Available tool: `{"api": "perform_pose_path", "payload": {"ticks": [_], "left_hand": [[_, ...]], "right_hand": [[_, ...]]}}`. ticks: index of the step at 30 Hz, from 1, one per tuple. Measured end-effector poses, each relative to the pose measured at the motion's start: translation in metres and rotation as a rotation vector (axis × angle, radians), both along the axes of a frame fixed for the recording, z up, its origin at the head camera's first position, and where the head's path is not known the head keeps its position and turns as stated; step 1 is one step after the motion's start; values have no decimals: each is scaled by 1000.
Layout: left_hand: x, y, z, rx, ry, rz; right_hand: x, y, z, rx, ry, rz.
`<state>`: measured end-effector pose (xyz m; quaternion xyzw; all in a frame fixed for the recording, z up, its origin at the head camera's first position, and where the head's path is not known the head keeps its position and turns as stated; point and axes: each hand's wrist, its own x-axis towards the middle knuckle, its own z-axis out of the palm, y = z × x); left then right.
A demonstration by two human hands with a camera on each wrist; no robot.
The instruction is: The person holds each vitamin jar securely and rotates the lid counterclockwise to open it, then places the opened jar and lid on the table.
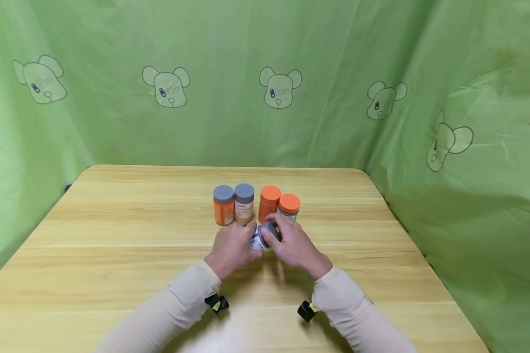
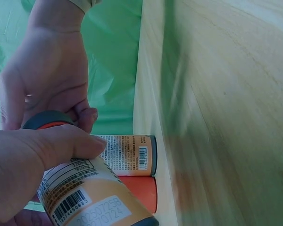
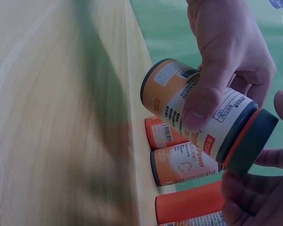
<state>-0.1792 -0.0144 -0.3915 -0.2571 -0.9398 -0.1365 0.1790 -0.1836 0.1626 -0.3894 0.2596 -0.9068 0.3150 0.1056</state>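
My left hand (image 1: 233, 246) grips a supplement bottle (image 3: 179, 96) round its body, with the thumb lying across the white and orange label. The bottle is tilted above the table. At its top end my right hand (image 1: 297, 245) holds the dark grey cap (image 3: 254, 141) between thumb and curled fingers. A thin orange band (image 3: 239, 137) shows between the cap and the bottle's dark shoulder. The left wrist view shows the barcode (image 2: 70, 205) on the held bottle. Part of the cap is hidden behind the fingers.
Just beyond the hands stand an orange bottle with grey cap (image 1: 223, 206), a labelled bottle with grey cap (image 1: 244, 203), an orange bottle with orange cap (image 1: 270, 203) and a labelled bottle with orange cap (image 1: 289, 203). All are on the wooden table (image 1: 115, 245), before a green curtain (image 1: 229, 132).
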Motion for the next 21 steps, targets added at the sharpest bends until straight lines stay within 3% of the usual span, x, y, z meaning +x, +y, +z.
{"api": "perform_pose_path", "payload": {"ticks": [14,21], "left_hand": [[0,0,0,8,2,-4],[-1,0,0,26,22,-16]], "right_hand": [[-1,1,-2,-23,2,62],[0,1,-1,-6,0,10]]}}
